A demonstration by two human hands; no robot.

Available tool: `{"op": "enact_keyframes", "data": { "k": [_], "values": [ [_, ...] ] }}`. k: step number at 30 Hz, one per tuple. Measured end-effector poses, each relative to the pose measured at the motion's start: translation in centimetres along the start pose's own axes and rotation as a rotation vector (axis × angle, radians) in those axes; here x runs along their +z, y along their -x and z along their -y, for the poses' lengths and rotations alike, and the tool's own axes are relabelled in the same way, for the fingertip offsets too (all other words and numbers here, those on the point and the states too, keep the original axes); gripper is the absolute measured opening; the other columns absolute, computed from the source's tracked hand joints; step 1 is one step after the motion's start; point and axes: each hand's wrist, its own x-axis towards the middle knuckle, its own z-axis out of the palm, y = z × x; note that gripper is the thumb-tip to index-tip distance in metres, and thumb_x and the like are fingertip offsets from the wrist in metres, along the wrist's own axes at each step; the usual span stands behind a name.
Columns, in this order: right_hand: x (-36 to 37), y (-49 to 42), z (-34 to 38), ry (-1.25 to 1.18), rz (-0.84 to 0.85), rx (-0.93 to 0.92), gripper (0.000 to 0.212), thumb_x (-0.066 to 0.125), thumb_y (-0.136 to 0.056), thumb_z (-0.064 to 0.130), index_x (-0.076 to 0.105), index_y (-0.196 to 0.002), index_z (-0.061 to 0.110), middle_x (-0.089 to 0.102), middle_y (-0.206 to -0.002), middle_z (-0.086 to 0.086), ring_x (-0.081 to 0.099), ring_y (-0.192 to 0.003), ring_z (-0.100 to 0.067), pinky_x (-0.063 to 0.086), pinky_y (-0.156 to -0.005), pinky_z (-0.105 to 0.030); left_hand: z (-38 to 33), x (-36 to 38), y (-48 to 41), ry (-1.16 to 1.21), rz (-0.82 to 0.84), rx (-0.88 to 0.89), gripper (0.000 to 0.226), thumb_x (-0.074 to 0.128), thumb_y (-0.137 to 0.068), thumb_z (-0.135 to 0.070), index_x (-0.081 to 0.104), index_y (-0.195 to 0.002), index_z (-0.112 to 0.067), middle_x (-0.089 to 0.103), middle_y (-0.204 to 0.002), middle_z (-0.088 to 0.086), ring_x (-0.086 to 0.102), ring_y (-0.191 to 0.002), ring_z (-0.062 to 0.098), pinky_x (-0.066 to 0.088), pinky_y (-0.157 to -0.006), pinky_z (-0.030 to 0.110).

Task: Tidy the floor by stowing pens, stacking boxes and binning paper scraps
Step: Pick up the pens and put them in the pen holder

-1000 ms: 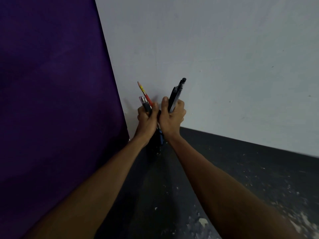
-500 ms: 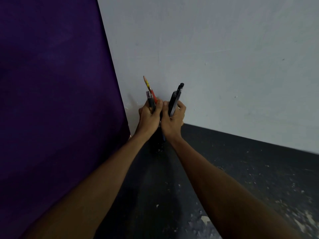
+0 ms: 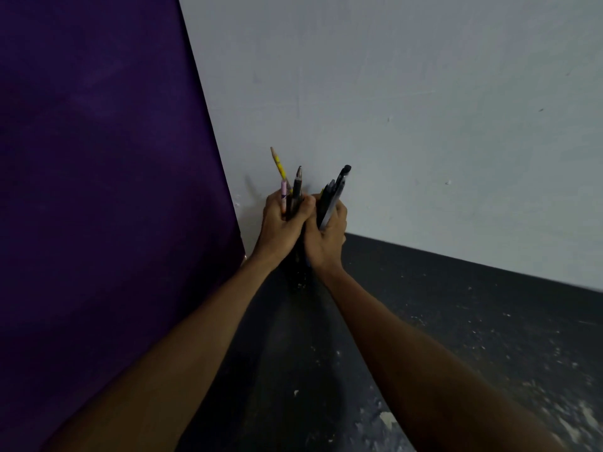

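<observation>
Both hands are held out together in front of the wall corner, pressed side by side. My left hand (image 3: 280, 223) is closed around a small bunch of pens and pencils: a yellow pencil (image 3: 278, 163) pointing up-left, a pink one (image 3: 284, 190) and a black pen (image 3: 297, 187). My right hand (image 3: 328, 236) grips several dark pens (image 3: 336, 187), the tallest with a black cap. The lower ends of the pens are hidden between my palms, where something dark hangs that I cannot identify.
A purple panel (image 3: 98, 190) fills the left side. A pale grey wall (image 3: 391, 93) stands behind the hands. The floor (image 3: 456, 321) is dark with white specks, and a small pale scrap (image 3: 386, 419) lies near my right forearm.
More pens now stick up from my left hand: a black pen and a pink one show beside the yellow pencil. Both hands stay pressed together in about the same place.
</observation>
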Motion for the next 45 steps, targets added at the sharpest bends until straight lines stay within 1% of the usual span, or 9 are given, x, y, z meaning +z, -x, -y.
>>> {"op": "enact_keyframes", "data": {
  "k": [4,6,10,19,26,32,36,40,45],
  "values": [
    [-0.2,-0.4,-0.3,-0.014,0.041,-0.067,0.013,0.055,-0.096,0.028,0.059,-0.108,0.030,0.052,-0.120,-0.003,0.051,-0.114,-0.016,0.043,-0.099,-0.050,-0.3,0.3,-0.6,0.006,-0.033,-0.009,0.025,0.051,-0.094,-0.041,0.056,-0.103,-0.017,0.065,-0.106,0.011,0.065,-0.092,0.008,0.052,-0.076,0.016],
    [-0.3,-0.5,-0.7,0.045,0.069,-0.092,0.024,0.054,-0.096,0.028,0.059,-0.115,0.015,0.052,-0.122,-0.003,0.049,-0.115,-0.014,0.042,-0.100,-0.049,-0.8,0.5,-0.5,0.023,-0.019,-0.021,0.025,0.046,-0.096,-0.041,0.058,-0.097,-0.018,0.067,-0.095,0.000,0.064,-0.085,0.004,0.049,-0.074,0.017],
    [-0.7,0.0,-1.0,0.109,0.109,-0.108,0.035,0.060,-0.089,0.039,0.058,-0.118,0.020,0.050,-0.127,-0.002,0.048,-0.120,-0.014,0.041,-0.102,-0.050,-1.1,0.1,0.0,0.075,-0.024,-0.021,0.020,0.051,-0.095,-0.039,0.059,-0.086,-0.024,0.065,-0.069,-0.018,0.061,-0.067,-0.010,0.046,-0.060,0.006],
    [-1.9,-0.9,-0.3,0.050,0.132,-0.211,0.038,0.062,-0.089,0.033,0.052,-0.125,0.023,0.053,-0.121,0.015,0.053,-0.116,-0.006,0.045,-0.100,-0.038,-2.9,-1.0,-0.8,0.080,0.007,0.063,0.028,0.040,-0.098,-0.041,0.065,-0.099,-0.028,0.067,-0.107,-0.008,0.062,-0.105,0.001,0.050,-0.088,0.019],
    [-1.6,-1.1,1.1,0.037,0.157,-0.165,0.019,0.060,-0.083,0.048,0.056,-0.100,0.041,0.055,-0.108,0.032,0.051,-0.107,0.012,0.042,-0.099,-0.033,-2.6,-0.2,-1.2,-0.007,0.019,0.028,0.037,0.024,-0.104,-0.033,0.053,-0.082,-0.026,0.055,-0.085,-0.011,0.055,-0.075,-0.011,0.044,-0.072,0.007],
    [-1.3,-2.6,1.5,-0.023,0.184,-0.046,0.014,0.072,-0.081,0.014,0.069,-0.094,0.014,0.058,-0.125,-0.009,0.050,-0.122,-0.015,0.039,-0.106,-0.042,-2.2,0.3,-0.8,0.010,0.020,0.079,0.029,0.021,-0.104,-0.029,0.047,-0.107,-0.017,0.050,-0.096,-0.011,0.050,-0.080,-0.017,0.043,-0.078,0.004],
    [-1.0,-2.9,2.8,-0.135,0.168,-0.031,0.013,0.068,-0.081,0.003,0.070,-0.094,0.004,0.063,-0.118,-0.009,0.056,-0.115,-0.015,0.043,-0.103,-0.031,-2.5,0.0,-0.9,0.063,0.028,0.064,0.029,0.023,-0.104,-0.035,0.048,-0.114,-0.025,0.054,-0.108,-0.009,0.056,-0.096,-0.003,0.048,-0.079,0.013],
    [-1.4,-3.0,3.2,-0.191,0.201,-0.074,0.014,0.065,-0.083,0.000,0.066,-0.091,0.011,0.067,-0.103,0.005,0.058,-0.116,-0.017,0.043,-0.106,-0.041,-3.9,-0.1,-1.3,0.158,-0.009,0.055,0.027,0.034,-0.102,-0.029,0.059,-0.093,-0.028,0.065,-0.095,-0.010,0.062,-0.095,0.005,0.049,-0.084,0.022],
    [-2.8,-2.5,2.1,-0.010,0.282,-0.106,0.022,0.069,-0.076,0.004,0.063,-0.081,0.024,0.051,-0.141,-0.003,0.040,-0.135,-0.012,0.034,-0.111,-0.035,-4.4,-1.0,-1.0,0.064,0.014,0.091,0.021,0.044,-0.100,-0.021,0.062,-0.089,-0.019,0.063,-0.091,-0.009,0.059,-0.084,-0.010,0.046,-0.078,0.007]
  ]
}}
